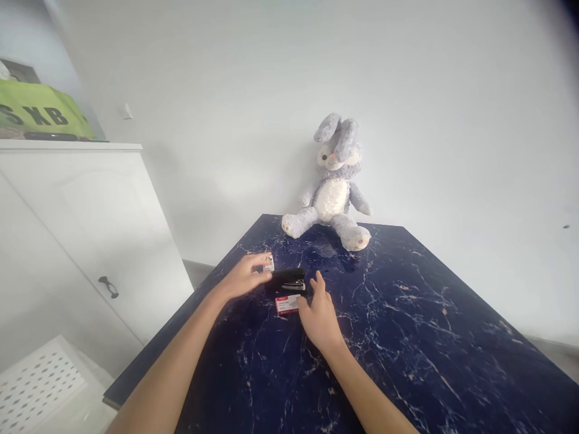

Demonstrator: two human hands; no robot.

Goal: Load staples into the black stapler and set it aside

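Observation:
A black stapler (289,278) lies on the dark blue marble-patterned table, between my two hands. Just in front of it is a small red and white box (286,305) with print on it, perhaps a staple box. My left hand (244,276) is at the stapler's left end, thumb and fingers apart. A small whitish printed item (270,263) shows at its fingertips, partly hidden; its kind I cannot tell. To the right of the stapler, my right hand (320,314) is open, its thumb by the right end of the red and white box.
A grey plush rabbit (332,196) sits at the table's far edge against the wall. On the left stands a white cabinet (81,223) with a green bag (40,108) on top. A white perforated container (40,383) is low at the left, beside the table (407,325).

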